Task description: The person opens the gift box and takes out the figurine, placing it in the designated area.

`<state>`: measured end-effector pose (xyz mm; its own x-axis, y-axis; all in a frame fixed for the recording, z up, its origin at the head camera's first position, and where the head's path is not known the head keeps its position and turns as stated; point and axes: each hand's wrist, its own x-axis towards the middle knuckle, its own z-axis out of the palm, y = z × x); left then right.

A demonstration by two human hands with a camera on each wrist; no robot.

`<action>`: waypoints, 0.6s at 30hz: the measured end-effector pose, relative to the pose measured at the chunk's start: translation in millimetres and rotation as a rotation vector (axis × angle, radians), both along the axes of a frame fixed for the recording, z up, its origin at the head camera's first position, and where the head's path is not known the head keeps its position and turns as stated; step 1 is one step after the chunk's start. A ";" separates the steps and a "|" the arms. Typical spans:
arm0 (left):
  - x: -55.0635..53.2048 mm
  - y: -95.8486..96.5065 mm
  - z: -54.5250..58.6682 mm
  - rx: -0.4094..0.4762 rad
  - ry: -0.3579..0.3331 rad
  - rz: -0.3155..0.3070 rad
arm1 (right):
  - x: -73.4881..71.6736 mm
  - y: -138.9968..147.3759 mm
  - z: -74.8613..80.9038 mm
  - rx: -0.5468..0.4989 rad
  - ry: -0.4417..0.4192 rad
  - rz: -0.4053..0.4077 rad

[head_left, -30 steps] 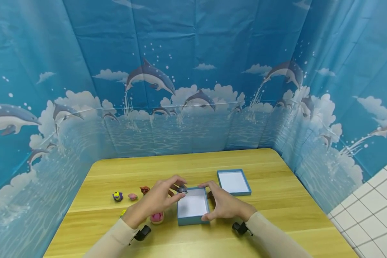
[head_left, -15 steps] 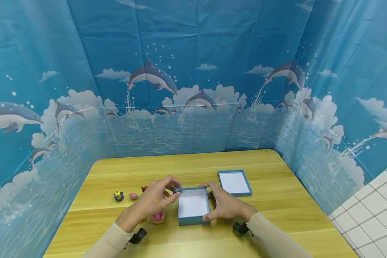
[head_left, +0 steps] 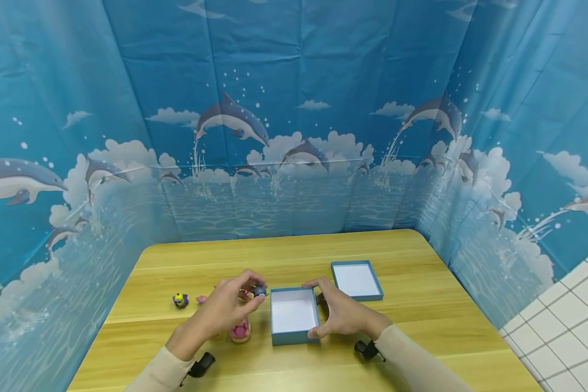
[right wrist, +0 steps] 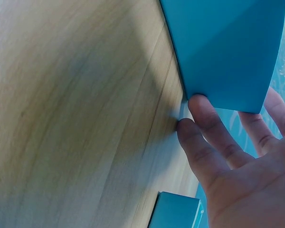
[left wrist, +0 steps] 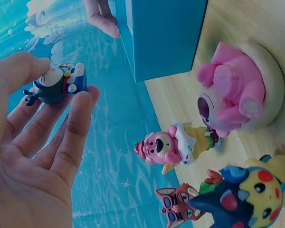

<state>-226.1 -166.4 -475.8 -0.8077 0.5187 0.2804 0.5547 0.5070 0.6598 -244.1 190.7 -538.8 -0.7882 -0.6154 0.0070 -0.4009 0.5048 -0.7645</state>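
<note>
My left hand [head_left: 220, 307] pinches a small dark blue figurine [left wrist: 50, 85] with a white face and red collar between thumb and fingertips. It is held up off the table, left of an open blue box [head_left: 296, 337] with a white inside. Nothing lies on the box floor. My right hand [head_left: 342, 311] grips the box's right side, thumb at the near corner and fingers at the far one. In the left wrist view, a pink bear figurine [left wrist: 232, 90] in a pale round base and a pink bear on an ice cream cone [left wrist: 168, 145] stand beyond the left hand.
A shallow blue lid [head_left: 356, 279] lies behind and right of the box. Further left sit a purple and yellow toy [head_left: 180, 300] and a pink toy [head_left: 202, 299]. A fox figurine [left wrist: 178, 204] and a yellow-faced figurine [left wrist: 263, 190] show near the bears. Dolphin-print curtain [head_left: 294, 207] borders the table.
My left hand has moved left with the dark blue figurine, from over the box's left edge to outside it. The right hand and the box have stayed in place.
</note>
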 end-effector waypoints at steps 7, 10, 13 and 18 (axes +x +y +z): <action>2.1 -8.6 0.2 0.010 0.030 0.021 | -0.4 0.2 -1.1 -0.005 0.004 -0.003; 3.0 -12.8 0.5 0.018 0.026 0.034 | -0.8 0.3 -2.0 0.000 0.012 -0.006; 4.4 -17.5 1.2 0.021 0.027 0.047 | -0.9 0.4 -2.8 0.008 0.014 -0.011; 5.9 -25.4 2.4 0.016 0.053 0.059 | -0.7 0.7 -3.0 0.010 0.003 -0.017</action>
